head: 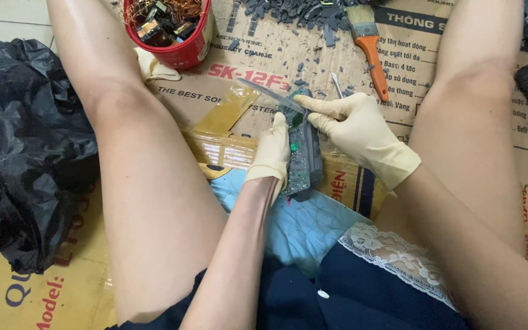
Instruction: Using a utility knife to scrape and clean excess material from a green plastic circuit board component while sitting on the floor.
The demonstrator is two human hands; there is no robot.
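Both my hands wear cream rubber gloves. My left hand point(271, 154) grips a green circuit board with a dark casing point(307, 160), held upright on edge between my knees. A thin grey metal blade point(270, 95) sits in my right hand point(352, 131), its edge lying across the top of the board and its tip pointing up-left. The two hands meet at the board's top end.
I sit on flattened cardboard point(258, 67) with my bare legs spread. A red bucket point(181, 46) of copper wire and parts stands ahead left, an orange-handled brush point(371, 46) and dark plastic chips point(300, 15) ahead, a black plastic bag point(22, 146) at left.
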